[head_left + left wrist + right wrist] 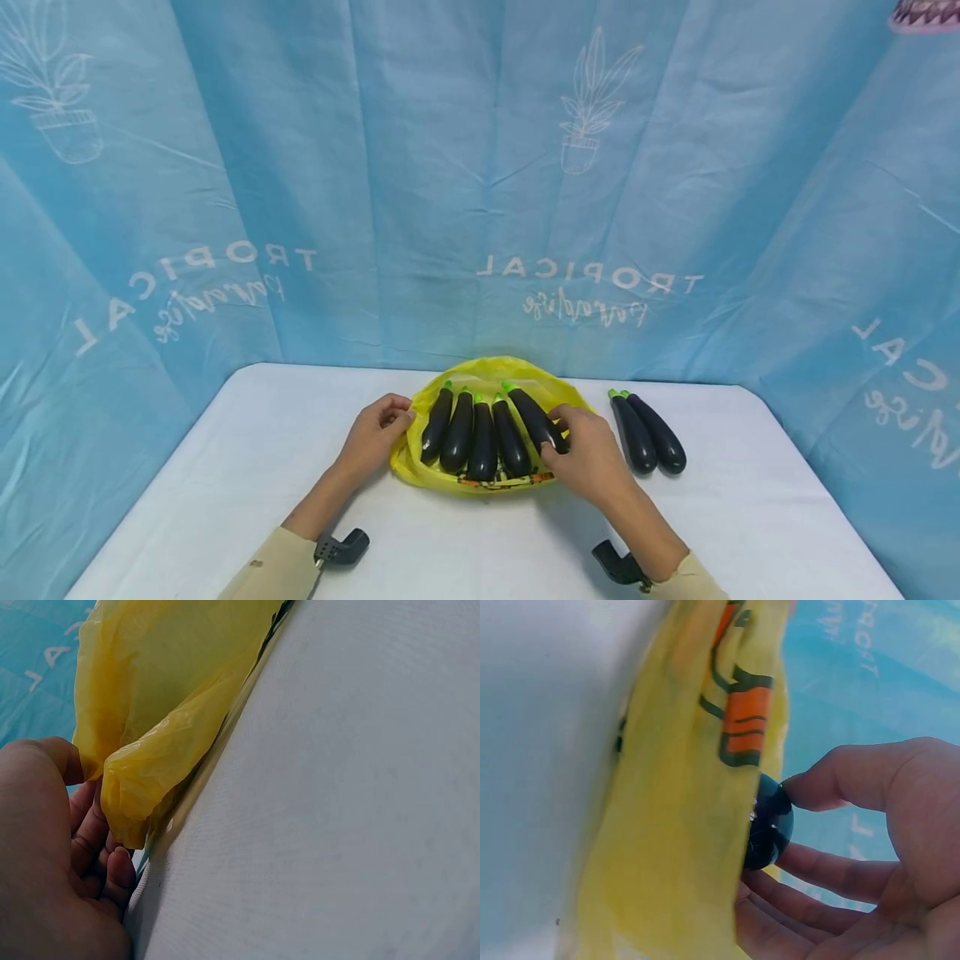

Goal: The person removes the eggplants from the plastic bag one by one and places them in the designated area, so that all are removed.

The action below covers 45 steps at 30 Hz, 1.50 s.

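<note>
Right hand [588,454] grasps the blunt end of an eggplant [534,417] in the head view, thumb on one side and fingers on the other. That eggplant slants over the right part of an open yellow bag [502,367], its green stem toward the far rim. Left hand [377,433] pinches the bag's left rim. Four more eggplants [482,442] lie side by side in the bag, stems away from the person. To the right, near the right hand, a pair of eggplants [647,433] rests on the white worktop [300,417], touching each other. Behind hangs a blue curtain [450,167] with white plant drawings and reversed lettering.

From the left wrist, the left hand has the bag's folded edge between thumb and fingers, just above the worktop.

From the right wrist, the eggplant's shiny dark end shows between thumb and fingers, partly hidden by the bag's printed side.
</note>
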Available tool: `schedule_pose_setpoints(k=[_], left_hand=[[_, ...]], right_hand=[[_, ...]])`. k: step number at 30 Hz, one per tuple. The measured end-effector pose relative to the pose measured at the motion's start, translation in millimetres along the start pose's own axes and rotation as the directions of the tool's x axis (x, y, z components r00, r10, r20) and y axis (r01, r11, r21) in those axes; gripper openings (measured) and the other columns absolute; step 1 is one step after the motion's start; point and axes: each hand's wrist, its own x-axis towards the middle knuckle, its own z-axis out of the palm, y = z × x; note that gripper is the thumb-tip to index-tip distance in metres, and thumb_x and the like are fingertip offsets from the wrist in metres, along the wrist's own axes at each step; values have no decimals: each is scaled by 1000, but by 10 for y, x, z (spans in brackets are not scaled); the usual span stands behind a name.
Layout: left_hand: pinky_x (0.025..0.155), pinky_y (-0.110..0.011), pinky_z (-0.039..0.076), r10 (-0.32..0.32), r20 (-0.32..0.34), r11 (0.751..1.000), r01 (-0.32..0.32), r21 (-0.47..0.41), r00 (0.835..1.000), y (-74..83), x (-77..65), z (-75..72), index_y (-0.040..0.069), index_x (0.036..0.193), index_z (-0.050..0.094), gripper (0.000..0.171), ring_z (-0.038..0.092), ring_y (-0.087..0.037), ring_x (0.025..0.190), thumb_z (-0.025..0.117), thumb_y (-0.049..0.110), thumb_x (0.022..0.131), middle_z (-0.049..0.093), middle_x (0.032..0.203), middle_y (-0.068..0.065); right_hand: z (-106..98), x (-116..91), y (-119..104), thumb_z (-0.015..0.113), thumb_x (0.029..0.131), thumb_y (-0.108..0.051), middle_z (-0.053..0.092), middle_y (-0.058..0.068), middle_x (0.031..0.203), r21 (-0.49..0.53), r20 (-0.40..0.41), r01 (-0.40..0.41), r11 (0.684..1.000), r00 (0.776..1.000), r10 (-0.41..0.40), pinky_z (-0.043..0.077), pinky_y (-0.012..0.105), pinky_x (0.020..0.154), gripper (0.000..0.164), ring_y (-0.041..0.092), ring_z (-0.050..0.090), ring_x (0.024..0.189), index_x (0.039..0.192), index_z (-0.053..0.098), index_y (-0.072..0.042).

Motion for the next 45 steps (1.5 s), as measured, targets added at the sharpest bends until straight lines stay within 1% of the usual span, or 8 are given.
schedule_pose_setpoints(k=[7,16,21,28,32,36,40,45], left_hand=[[86,-26,50,-13,-5,1000,13,5,1000,0,-6,11,8,120,69,21,60,-19,93,65,22,105,69,101,-5],[83,-25,49,-17,-3,1000,17,-16,1000,-6,-15,20,8,118,69,19,59,-20,92,66,21,105,68,99,-6],[83,-25,49,-6,-3,1000,6,-9,1000,-7,-12,14,8,119,69,20,59,-19,91,65,22,105,68,99,-5],[84,-26,50,-15,-5,1000,15,4,1000,-28,-26,12,8,119,69,20,59,-19,92,65,21,105,69,100,-5],[84,-25,50,-17,-9,1000,17,10,1000,-36,-29,8,9,119,69,20,60,-19,92,65,22,105,69,101,-5],[83,-26,50,-22,-4,1000,22,14,1000,-48,-25,16,10,119,68,20,60,-20,92,65,22,105,68,101,-4],[84,-27,51,-14,2,1000,14,14,1000,-53,-10,22,10,119,68,19,61,-21,92,65,22,105,69,101,-4],[84,-28,51,-5,-2,1000,5,18,1000,-55,12,15,10,118,69,19,61,-21,92,65,23,104,70,100,-4]], right_hand=[[-162,-43,-17,82,87,-14,72,9,111,44,28,-27,999,999,26,57,37,75,40,19,67,86,125,72,-5],[-403,-105,-17,82,89,-14,73,8,114,101,23,-77,992,997,75,60,37,74,39,18,71,89,127,71,-7],[-496,-122,28,80,90,-13,73,10,115,125,5,-79,989,997,79,61,36,72,39,20,73,91,128,70,-6],[-570,-136,138,79,91,-13,74,9,112,100,-21,-70,992,997,73,61,41,77,37,20,73,90,126,71,-7],[-613,-142,226,78,91,-11,75,11,112,104,-35,-61,993,997,65,61,42,79,38,22,73,91,127,70,-4],[-666,-149,327,78,92,-12,75,14,115,90,-36,-75,993,996,78,61,42,80,40,22,73,92,129,69,-2],[-721,-143,421,78,91,-13,75,13,114,66,-55,-86,994,994,89,60,44,80,39,23,72,92,127,69,-2],[-784,-120,520,78,91,-15,75,15,113,49,-68,-110,993,991,113,61,44,77,39,25,73,92,127,69,-1]])
